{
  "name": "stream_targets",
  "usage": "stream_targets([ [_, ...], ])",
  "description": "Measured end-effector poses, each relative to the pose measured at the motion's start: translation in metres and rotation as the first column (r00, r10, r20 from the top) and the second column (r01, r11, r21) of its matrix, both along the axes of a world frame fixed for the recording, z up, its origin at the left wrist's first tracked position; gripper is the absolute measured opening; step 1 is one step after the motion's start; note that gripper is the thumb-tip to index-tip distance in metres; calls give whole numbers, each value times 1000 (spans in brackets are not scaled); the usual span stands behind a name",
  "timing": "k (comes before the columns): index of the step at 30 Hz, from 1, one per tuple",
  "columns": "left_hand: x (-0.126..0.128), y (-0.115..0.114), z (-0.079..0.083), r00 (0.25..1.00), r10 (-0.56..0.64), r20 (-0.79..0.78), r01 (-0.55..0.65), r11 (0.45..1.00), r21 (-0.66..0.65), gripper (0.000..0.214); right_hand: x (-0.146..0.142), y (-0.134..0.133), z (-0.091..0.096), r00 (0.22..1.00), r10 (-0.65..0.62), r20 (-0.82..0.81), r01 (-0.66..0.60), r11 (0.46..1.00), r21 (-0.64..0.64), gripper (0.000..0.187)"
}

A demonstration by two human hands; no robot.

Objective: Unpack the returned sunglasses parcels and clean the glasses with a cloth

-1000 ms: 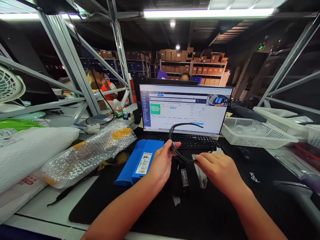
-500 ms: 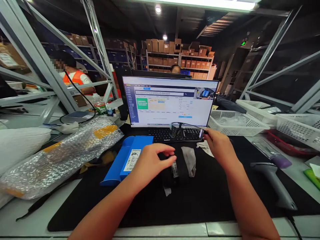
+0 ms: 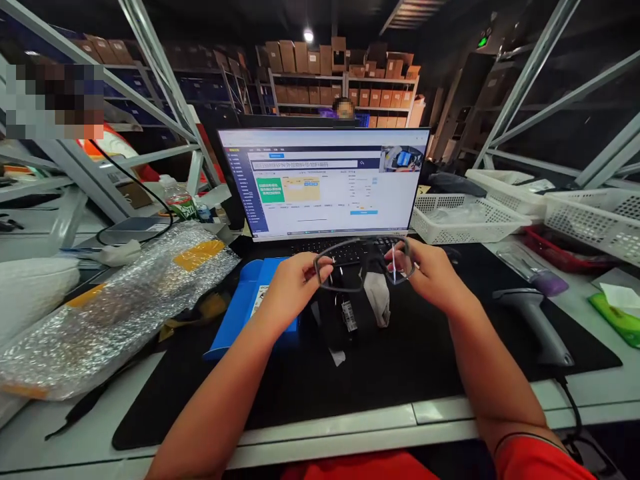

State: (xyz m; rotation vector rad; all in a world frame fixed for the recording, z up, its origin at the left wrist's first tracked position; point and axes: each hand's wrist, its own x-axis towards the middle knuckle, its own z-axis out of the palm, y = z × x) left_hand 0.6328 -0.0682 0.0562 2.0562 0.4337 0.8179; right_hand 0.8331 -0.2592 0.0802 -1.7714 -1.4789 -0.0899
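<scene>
A pair of dark-framed glasses (image 3: 374, 252) is raised above the black mat, its lenses toward me. At its left edge my left hand (image 3: 295, 283) pinches the frame with thumb and fingertips. My right hand (image 3: 434, 275) is closed on the other end, some fingers showing through the lens. Under the glasses lie a dark item with a barcode label (image 3: 349, 316), a crumpled whitish wrapper (image 3: 377, 300) and a small white scrap (image 3: 339, 358). An open blue box (image 3: 235, 317) with a white label rests partly behind my left hand.
A monitor (image 3: 325, 213) and keyboard (image 3: 345, 252) stand ahead. At left lies a bubble-wrapped parcel (image 3: 120, 313). A grey barcode scanner (image 3: 537, 323) and a white basket (image 3: 465, 220) are at right. Another person in an orange vest (image 3: 95, 133) is at far left.
My left hand has moved up to the glasses and taken hold of their left end. The glasses have swung round, nearer and lens-side toward me. The view has tilted down.
</scene>
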Motion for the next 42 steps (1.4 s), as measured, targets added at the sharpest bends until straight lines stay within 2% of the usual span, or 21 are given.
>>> stream_targets([
  [3, 0, -13, 1, 999, -17, 42, 19, 998, -60, 17, 1, 5, -3, 999, 13, -50, -14, 1000, -10, 24],
  [6, -2, -24, 1, 998, -49, 49, 54, 993, -101, 27, 5, 7, -5, 994, 28, -109, -32, 999, -34, 21],
  [9, -5, -30, 0, 996, -64, 68, 70, 995, -78, 36, 9, 4, -3, 981, 61, -182, -74, 995, -67, 18],
  [12, -5, -33, 0, 997, -64, 50, 67, 996, -62, 35, 10, 1, 1, 918, 132, -374, -164, 985, -56, 17],
  [14, -2, -38, 2, 996, -42, 73, 53, 987, -153, 36, 10, 1, 1, 844, 198, -498, -258, 965, -54, 15],
  [16, 3, -44, 4, 980, 3, 197, 59, 949, -308, 33, 11, 4, -1, 779, 239, -579, -340, 938, -71, 12],
  [19, 11, -51, 7, 920, 84, 382, 125, 862, -492, 22, 11, 11, -6, 711, 257, -654, -420, 902, -102, 9],
  [22, 16, -50, 9, 933, 90, 349, 131, 818, -560, 12, 11, 16, -10, 637, 274, -720, -455, 888, -64, 10],
  [25, 18, -47, 8, 946, 87, 312, 82, 868, -490, 6, 13, 16, -10, 562, 298, -772, -476, 880, -7, 11],
  [27, 16, -46, 6, 946, 92, 311, 49, 908, -416, 5, 17, 15, -8, 504, 320, -802, -517, 856, 17, 13],
  [29, 14, -44, 4, 953, 91, 288, 26, 925, -379, 9, 22, 12, -4, 463, 349, -815, -570, 821, 28, 14],
  [32, 13, -38, 1, 951, 98, 294, 18, 929, -369, 17, 24, 9, 0, 468, 385, -795, -620, 784, 15, 15],
  [34, 13, -34, 0, 943, 67, 326, 64, 925, -374, 21, 21, 7, 0, 518, 383, -765, -594, 805, 0, 15],
  [37, 12, -27, -1, 948, -18, 317, 153, 901, -407, 30, 14, 4, 0, 630, 329, -703, -489, 872, -29, 25],
  [40, 11, -19, 1, 949, -106, 296, 216, 903, -370, 43, 13, 2, 1, 673, 294, -679, -460, 885, -72, 33],
  [42, 8, -14, 4, 943, -182, 278, 282, 881, -379, 51, 14, 1, 3, 696, 277, -662, -450, 887, -102, 32],
])
